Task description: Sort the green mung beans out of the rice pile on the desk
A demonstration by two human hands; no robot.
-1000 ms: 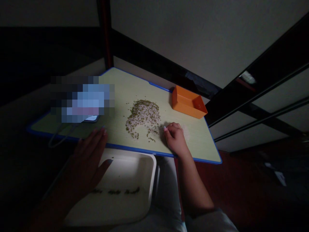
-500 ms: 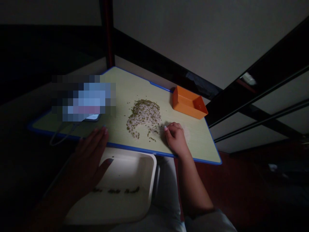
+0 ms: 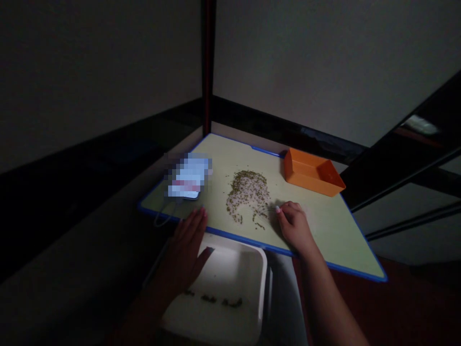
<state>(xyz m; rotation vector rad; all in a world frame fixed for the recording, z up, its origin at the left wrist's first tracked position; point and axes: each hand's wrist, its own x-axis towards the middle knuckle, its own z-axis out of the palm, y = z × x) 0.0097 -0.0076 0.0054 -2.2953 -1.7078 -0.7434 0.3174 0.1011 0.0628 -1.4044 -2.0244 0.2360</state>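
My right hand (image 3: 294, 225) is closed in a pinch round a thin pointed metal tool (image 3: 267, 210), too fine to name surely. The tool's tip reaches the right edge of a pile of small green beans mixed with pale grains (image 3: 248, 190). That pile lies loose on the pale tabletop (image 3: 223, 156), with a few beans strayed around it. My left hand (image 3: 189, 245) holds nothing; its fingers stretch flat at the table's near edge, over a white plastic tub (image 3: 264, 288). Several small clusters of dark green beans (image 3: 232, 302) lie in a row inside the tub.
An orange open box (image 3: 313, 175) stands at the back right of the table. At the left lies a lit phone (image 3: 190, 175), blurred out, with a pale cable (image 3: 158, 221). A blue rim (image 3: 248, 242) edges the table. Walls close in behind and left.
The camera view has turned, so the table and both hands appear further right and lower. Both hands keep nearly the same places on the table, the right one still pinching the thin tool.
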